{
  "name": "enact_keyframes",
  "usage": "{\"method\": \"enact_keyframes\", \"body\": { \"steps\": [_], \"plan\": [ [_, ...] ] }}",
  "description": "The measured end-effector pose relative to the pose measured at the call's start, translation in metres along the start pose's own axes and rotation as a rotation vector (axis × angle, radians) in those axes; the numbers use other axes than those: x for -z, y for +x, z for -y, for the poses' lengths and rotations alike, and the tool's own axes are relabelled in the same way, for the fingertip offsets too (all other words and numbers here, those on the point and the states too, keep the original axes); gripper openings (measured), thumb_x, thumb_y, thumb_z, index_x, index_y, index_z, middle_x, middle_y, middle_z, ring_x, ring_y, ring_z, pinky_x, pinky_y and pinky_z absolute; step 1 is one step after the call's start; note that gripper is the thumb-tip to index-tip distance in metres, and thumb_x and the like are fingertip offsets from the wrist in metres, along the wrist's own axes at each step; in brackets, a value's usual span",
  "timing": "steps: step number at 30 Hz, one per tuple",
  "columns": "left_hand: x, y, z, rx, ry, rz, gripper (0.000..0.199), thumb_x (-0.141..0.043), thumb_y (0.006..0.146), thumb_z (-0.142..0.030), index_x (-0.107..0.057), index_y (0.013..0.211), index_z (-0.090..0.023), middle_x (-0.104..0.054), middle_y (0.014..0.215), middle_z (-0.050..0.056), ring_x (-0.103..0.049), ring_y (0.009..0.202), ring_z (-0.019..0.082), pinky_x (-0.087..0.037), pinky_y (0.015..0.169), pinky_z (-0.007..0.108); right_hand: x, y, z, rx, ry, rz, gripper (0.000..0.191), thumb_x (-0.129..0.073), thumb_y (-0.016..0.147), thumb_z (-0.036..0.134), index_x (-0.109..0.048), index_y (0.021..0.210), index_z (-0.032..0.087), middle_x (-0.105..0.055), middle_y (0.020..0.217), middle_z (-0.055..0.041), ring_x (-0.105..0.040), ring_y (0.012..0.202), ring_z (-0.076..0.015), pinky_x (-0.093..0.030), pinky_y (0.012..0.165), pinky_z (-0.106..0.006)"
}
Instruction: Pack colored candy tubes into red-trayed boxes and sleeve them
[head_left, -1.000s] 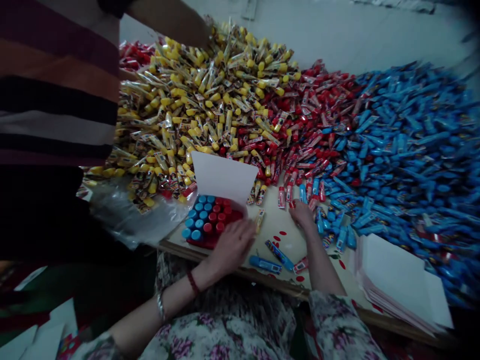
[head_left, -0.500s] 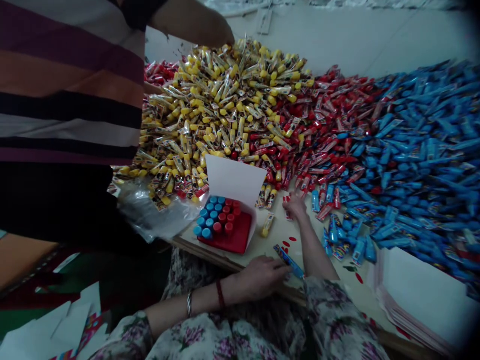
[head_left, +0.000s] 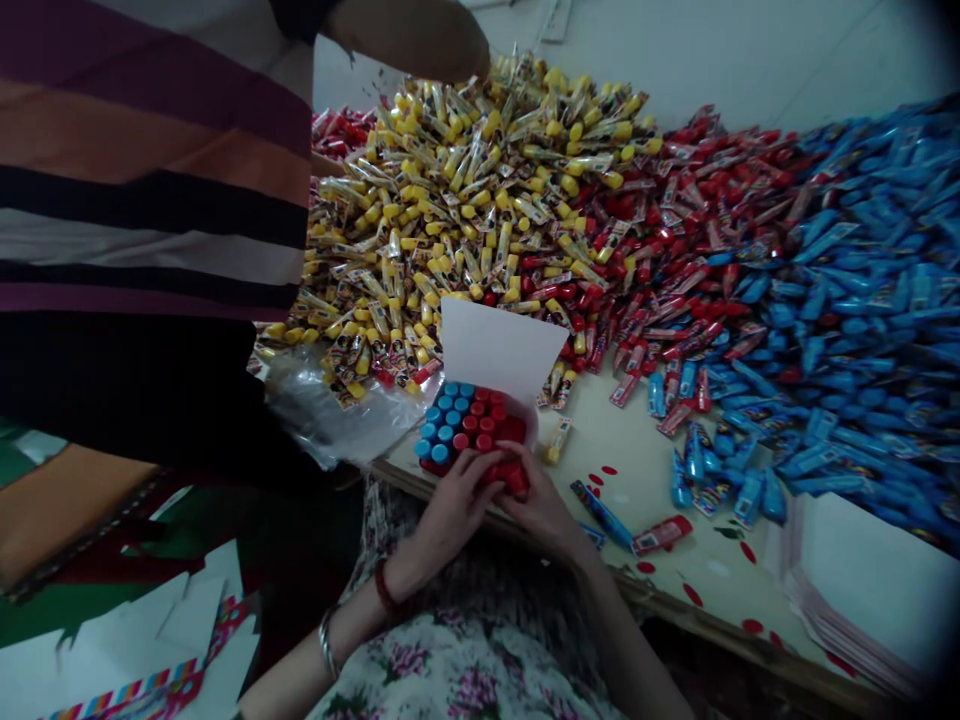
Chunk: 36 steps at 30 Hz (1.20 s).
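Observation:
An open box (head_left: pixel 504 345) with its white lid flap raised stands near the table edge. Inside, upright blue-capped tubes (head_left: pixel 446 403) fill the left side and red-capped tubes (head_left: pixel 480 425) stand to their right. My left hand (head_left: pixel 454 505) is at the box's front, fingers curled in; what its fingertips hold is hidden. Beside it, my right hand (head_left: pixel 547 510) has its fingers closed round a red tube (head_left: pixel 516 478) at the box's right front corner. Right of my hands lie a blue packet (head_left: pixel 602 514) and a red packet (head_left: pixel 661 535).
Large heaps of yellow (head_left: pixel 465 190), red (head_left: pixel 697 220) and blue packets (head_left: pixel 862 340) cover the back. Stacked white cartons (head_left: pixel 870 580) stand at right; a clear plastic bag (head_left: pixel 330 405) lies left of the box. A person in a striped shirt (head_left: pixel 150 160) stands at left.
My right hand has come from the front of the heap to the box. My left hand has moved from beside the blue packet to the box. A red packet now lies by the blue one.

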<state>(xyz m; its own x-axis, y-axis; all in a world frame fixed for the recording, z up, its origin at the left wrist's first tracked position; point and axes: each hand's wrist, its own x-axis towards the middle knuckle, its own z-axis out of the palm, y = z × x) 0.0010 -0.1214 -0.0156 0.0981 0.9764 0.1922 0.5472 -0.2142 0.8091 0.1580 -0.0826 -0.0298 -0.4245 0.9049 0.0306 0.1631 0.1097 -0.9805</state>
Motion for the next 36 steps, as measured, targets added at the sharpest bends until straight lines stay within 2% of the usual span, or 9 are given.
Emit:
{"method": "enact_keyframes", "body": {
  "steps": [5,7,10,14,18,20,25,28,36],
  "plan": [
    [0.037,-0.022,0.022,0.173,0.1,-0.285,0.024,-0.057,0.087,-0.032,-0.059,0.107,-0.02,-0.06,0.097,0.005,-0.06,0.088,0.017,-0.05,0.078,0.03,0.01,0.009,-0.017,-0.084,0.588,-0.291,0.031,-0.06,0.077,0.036,-0.052,0.106,0.03,-0.057,0.09,0.003,-0.057,0.072,-0.0118,-0.048,0.059,-0.023],
    [0.04,-0.026,0.029,0.176,0.102,-0.279,0.022,-0.057,0.087,-0.032,-0.057,0.105,-0.02,-0.061,0.098,0.005,-0.06,0.09,0.017,-0.05,0.079,0.029,0.017,0.009,-0.024,-0.129,0.837,-0.365,0.023,-0.057,0.077,0.039,-0.054,0.098,0.03,-0.057,0.085,0.0036,-0.057,0.07,-0.0115,-0.048,0.058,-0.023],
    [0.036,-0.026,0.035,0.105,0.099,-0.199,0.018,-0.052,0.089,-0.026,-0.056,0.105,-0.019,-0.061,0.102,0.006,-0.06,0.096,0.018,-0.049,0.084,0.03,0.019,0.008,-0.029,-0.158,0.954,-0.417,0.023,-0.062,0.074,0.041,-0.057,0.093,0.027,-0.058,0.083,0.0035,-0.058,0.071,-0.0107,-0.049,0.064,-0.024],
    [0.033,-0.022,0.036,0.071,0.209,-0.154,0.018,-0.048,0.091,-0.023,-0.056,0.107,-0.02,-0.061,0.104,0.007,-0.061,0.093,0.018,-0.049,0.082,0.031,0.016,0.008,-0.028,-0.138,0.83,-0.469,0.029,-0.062,0.076,0.048,-0.057,0.094,0.026,-0.06,0.082,0.0028,-0.059,0.069,-0.0105,-0.049,0.064,-0.023],
    [0.032,-0.019,0.033,0.06,0.405,-0.126,0.019,-0.046,0.092,-0.026,-0.058,0.106,-0.02,-0.06,0.103,0.007,-0.061,0.09,0.02,-0.049,0.079,0.032,0.018,0.005,-0.024,-0.154,0.585,-0.472,0.034,-0.056,0.082,0.049,-0.054,0.108,0.028,-0.062,0.089,0.0025,-0.05,0.053,-0.0069,-0.041,0.046,-0.019],
    [0.027,-0.019,0.031,0.061,0.477,-0.102,0.018,-0.045,0.093,-0.025,-0.058,0.104,-0.019,-0.06,0.101,0.007,-0.061,0.088,0.02,-0.049,0.077,0.031,0.022,0.004,-0.021,-0.121,0.449,-0.49,0.032,-0.055,0.084,0.047,-0.054,0.109,0.027,-0.062,0.09,0.002,-0.049,0.053,-0.0062,-0.04,0.045,-0.018],
    [0.018,-0.019,0.024,0.181,0.656,-0.042,0.018,-0.043,0.094,-0.025,-0.057,0.1,-0.017,-0.058,0.103,0.009,-0.061,0.081,0.019,-0.048,0.065,0.028,0.03,0.003,-0.016,0.04,0.273,-0.508,0.028,-0.058,0.085,0.039,-0.053,0.108,0.025,-0.063,0.094,-0.0008,-0.059,0.073,-0.011,-0.049,0.066,-0.022],
    [0.021,-0.019,0.022,0.161,0.684,0.015,0.017,-0.041,0.094,-0.021,-0.057,0.097,-0.017,-0.058,0.1,0.009,-0.06,0.082,0.019,-0.047,0.068,0.028,0.029,0.003,-0.015,0.107,0.247,-0.447,0.028,-0.065,0.081,0.032,-0.054,0.106,0.025,-0.065,0.1,-0.0023,-0.061,0.087,-0.0142,-0.05,0.079,-0.028],
    [0.031,-0.014,0.02,0.053,0.717,0.052,0.015,-0.039,0.094,-0.018,-0.054,0.095,-0.019,-0.055,0.094,0.006,-0.056,0.08,0.018,-0.046,0.068,0.028,0.011,-0.003,-0.029,0.047,0.121,-0.243,0.025,-0.065,0.082,0.033,-0.059,0.103,0.023,-0.065,0.106,-0.005,-0.062,0.099,-0.0183,-0.049,0.09,-0.033]
  ]
}}
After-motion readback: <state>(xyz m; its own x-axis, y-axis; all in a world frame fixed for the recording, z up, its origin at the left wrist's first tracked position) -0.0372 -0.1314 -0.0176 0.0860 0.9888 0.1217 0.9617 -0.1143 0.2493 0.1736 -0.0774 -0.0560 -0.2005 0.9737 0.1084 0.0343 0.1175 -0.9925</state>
